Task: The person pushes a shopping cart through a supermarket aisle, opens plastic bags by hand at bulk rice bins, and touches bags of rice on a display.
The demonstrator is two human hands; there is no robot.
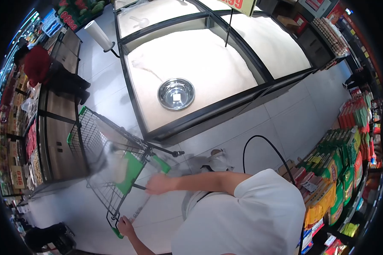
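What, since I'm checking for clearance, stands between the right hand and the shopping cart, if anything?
Nothing visible does. The right hand, blurred, is close to one green handle end of the shopping cart; whether they touch, I cannot tell. The left hand grips near the other end.

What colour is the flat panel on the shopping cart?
The panel is green; it shows best in the head view.

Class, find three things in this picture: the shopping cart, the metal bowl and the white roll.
Shopping cart (133, 168): head view, on its green panel.
Metal bowl (165, 95): head view, on its inner wall.
White roll (98, 36): head view, middle of its side.
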